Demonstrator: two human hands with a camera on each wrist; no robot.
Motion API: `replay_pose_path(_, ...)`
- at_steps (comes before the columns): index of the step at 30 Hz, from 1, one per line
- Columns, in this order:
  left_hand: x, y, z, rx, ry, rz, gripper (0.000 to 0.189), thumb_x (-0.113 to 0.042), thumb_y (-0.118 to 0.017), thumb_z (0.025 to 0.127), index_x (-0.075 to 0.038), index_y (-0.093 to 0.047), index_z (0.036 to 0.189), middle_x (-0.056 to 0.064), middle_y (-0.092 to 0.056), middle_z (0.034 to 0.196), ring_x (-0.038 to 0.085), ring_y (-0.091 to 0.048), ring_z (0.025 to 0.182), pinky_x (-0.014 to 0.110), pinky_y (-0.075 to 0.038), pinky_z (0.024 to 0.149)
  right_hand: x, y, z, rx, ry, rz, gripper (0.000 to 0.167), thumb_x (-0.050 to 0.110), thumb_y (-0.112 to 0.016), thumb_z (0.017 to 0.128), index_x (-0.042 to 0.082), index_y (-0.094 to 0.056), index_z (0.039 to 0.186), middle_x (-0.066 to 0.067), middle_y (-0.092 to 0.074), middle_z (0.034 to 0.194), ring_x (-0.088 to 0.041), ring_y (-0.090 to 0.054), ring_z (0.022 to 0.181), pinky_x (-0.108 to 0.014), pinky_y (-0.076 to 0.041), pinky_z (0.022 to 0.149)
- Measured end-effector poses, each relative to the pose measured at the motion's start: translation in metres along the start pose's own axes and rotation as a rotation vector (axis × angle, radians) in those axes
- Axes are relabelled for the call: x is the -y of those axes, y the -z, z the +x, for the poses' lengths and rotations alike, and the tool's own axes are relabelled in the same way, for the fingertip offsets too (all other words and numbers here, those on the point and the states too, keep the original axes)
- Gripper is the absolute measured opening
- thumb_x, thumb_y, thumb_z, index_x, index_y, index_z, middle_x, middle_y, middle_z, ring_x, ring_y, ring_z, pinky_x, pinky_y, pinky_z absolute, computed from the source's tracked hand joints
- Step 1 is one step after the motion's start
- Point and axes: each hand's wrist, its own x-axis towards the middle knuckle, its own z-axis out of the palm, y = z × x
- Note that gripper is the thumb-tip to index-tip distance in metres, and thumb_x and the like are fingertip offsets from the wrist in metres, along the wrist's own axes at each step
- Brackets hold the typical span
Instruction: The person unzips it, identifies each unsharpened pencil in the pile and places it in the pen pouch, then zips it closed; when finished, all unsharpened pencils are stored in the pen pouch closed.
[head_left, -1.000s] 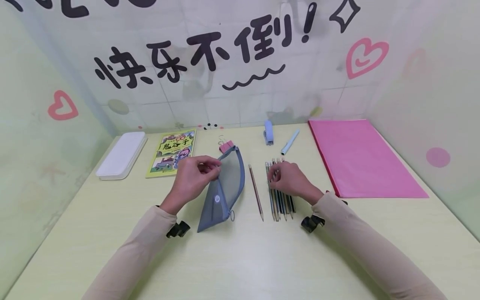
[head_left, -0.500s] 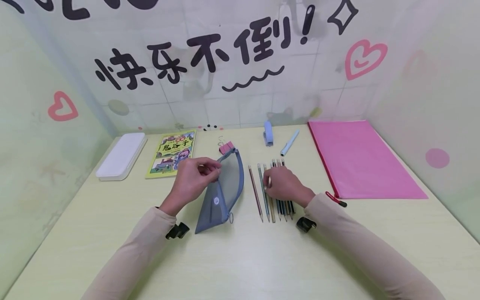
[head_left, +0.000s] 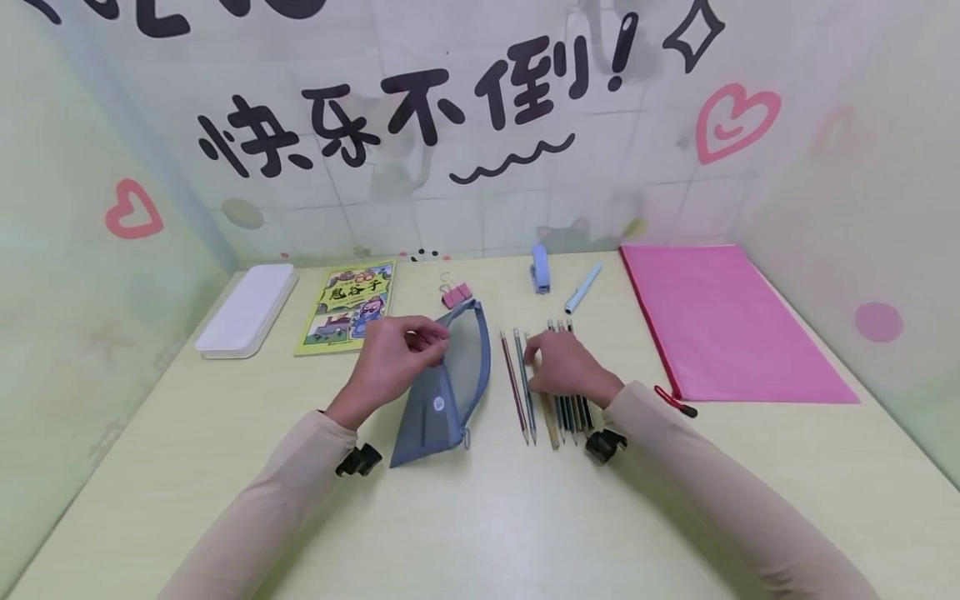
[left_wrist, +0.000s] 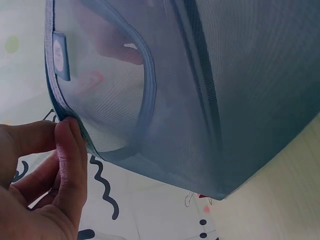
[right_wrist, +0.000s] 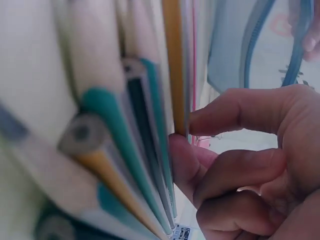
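Pouch [head_left: 429, 410] is pinched by left hand [head_left: 393, 357], one pencil [right_wrist: 174, 65] by right hand [head_left: 567, 365]; two pencils [head_left: 514, 389] are separated, the bunch [head_left: 567, 414] not yet.

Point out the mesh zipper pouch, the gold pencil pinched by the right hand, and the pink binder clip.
Mesh zipper pouch [head_left: 435, 421]: head view, on its front panel.
Gold pencil [right_wrist: 174, 70]: right wrist view, on its shaft.
Pink binder clip [head_left: 456, 296]: head view, on its pink body.

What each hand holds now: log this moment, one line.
left hand: pinches blue mesh pouch | right hand: pinches yellow pencil | two pencils: between pouch and right hand
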Motion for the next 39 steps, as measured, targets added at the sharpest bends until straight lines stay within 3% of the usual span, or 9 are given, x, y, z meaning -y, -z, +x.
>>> replay_pose_path(3,-0.001,0.0,0.001,0.006,-0.009,-0.007,0.012,-0.007,-0.073,0.089,-0.003,-0.078,0.099,0.013,-0.076,0.086,0.014,-0.071,0.068,0.023,-0.059,0.063,-0.001,0.004,-0.002,-0.007,-0.008,0.052,0.032,0.006,-0.071,0.073,0.005,-0.073,0.106,-0.019,-0.067,0.125,-0.018,-0.049,0.074,-0.024,-0.042,0.06)
replay_pose_path(8,-0.003,0.002,0.002,-0.002,0.003,-0.003,0.011,-0.007,-0.072,0.089,-0.004,-0.078,0.098,0.012,-0.076,0.085,0.013,-0.07,0.067,0.022,-0.057,0.062,0.004,0.014,-0.005,-0.02,0.007,0.241,0.037,0.007,-0.07,0.077,0.006,-0.069,0.114,-0.011,-0.071,0.083,-0.011,-0.048,0.054,-0.024,-0.041,0.052)
replay_pose_path(11,-0.004,0.001,0.002,-0.009,0.008,-0.012,0.011,-0.006,-0.071,0.089,-0.004,-0.078,0.098,0.012,-0.075,0.084,0.014,-0.07,0.067,0.022,-0.057,0.061,0.01,0.018,-0.005,-0.051,0.029,0.363,0.038,0.008,-0.07,0.079,0.007,-0.067,0.117,-0.006,-0.069,0.069,-0.012,-0.053,0.056,-0.025,-0.041,0.053)
replay_pose_path(17,-0.004,-0.002,0.003,-0.017,-0.005,-0.025,0.011,-0.005,-0.071,0.089,-0.004,-0.078,0.098,0.012,-0.074,0.083,0.013,-0.069,0.067,0.021,-0.057,0.061,0.024,0.019,0.0,-0.133,0.032,0.512,0.037,0.009,-0.07,0.082,0.011,-0.065,0.119,-0.008,-0.072,0.073,-0.016,-0.056,0.06,-0.027,-0.038,0.055)
replay_pose_path(22,-0.004,-0.002,0.002,-0.039,-0.005,-0.014,0.011,-0.005,-0.071,0.089,-0.005,-0.078,0.097,0.011,-0.074,0.083,0.012,-0.069,0.066,0.02,-0.058,0.061,0.04,0.013,0.004,-0.267,0.053,0.638,0.038,0.009,-0.068,0.084,0.011,-0.064,0.122,-0.009,-0.074,0.077,-0.028,-0.061,0.065,-0.026,-0.037,0.054)
replay_pose_path(25,-0.005,-0.004,0.003,-0.043,-0.009,-0.017,0.011,-0.005,-0.07,0.089,-0.005,-0.078,0.098,0.011,-0.073,0.083,0.012,-0.069,0.067,0.02,-0.058,0.061,0.047,0.008,0.006,-0.333,0.062,0.672,0.036,0.008,-0.067,0.085,0.013,-0.065,0.12,-0.009,-0.074,0.077,-0.024,-0.058,0.06,-0.025,-0.035,0.051)
replay_pose_path(30,-0.005,-0.007,0.003,-0.044,-0.013,-0.038,0.012,-0.006,-0.07,0.089,-0.004,-0.077,0.099,0.012,-0.073,0.083,0.014,-0.07,0.068,0.022,-0.059,0.064,0.055,-0.001,0.008,-0.364,0.052,0.713,0.035,0.007,-0.067,0.084,0.017,-0.066,0.118,-0.008,-0.073,0.076,-0.014,-0.051,0.054,-0.024,-0.033,0.048)
replay_pose_path(36,-0.005,-0.007,0.0,-0.064,-0.014,-0.056,0.012,-0.006,-0.07,0.089,-0.003,-0.077,0.099,0.012,-0.073,0.083,0.014,-0.072,0.069,0.022,-0.06,0.065,0.06,-0.002,0.01,-0.42,0.062,0.758,0.034,0.006,-0.066,0.086,0.017,-0.068,0.118,-0.012,-0.074,0.078,-0.015,-0.059,0.064,-0.024,-0.036,0.051)
replay_pose_path(39,-0.005,-0.007,0.001,-0.081,0.002,-0.074,0.013,-0.006,-0.069,0.089,-0.004,-0.076,0.1,0.012,-0.073,0.085,0.015,-0.072,0.07,0.022,-0.06,0.065,0.063,-0.003,0.006,-0.386,0.047,0.746,0.03,0.008,-0.067,0.088,0.017,-0.069,0.116,-0.011,-0.074,0.081,-0.016,-0.057,0.062,-0.024,-0.036,0.05)
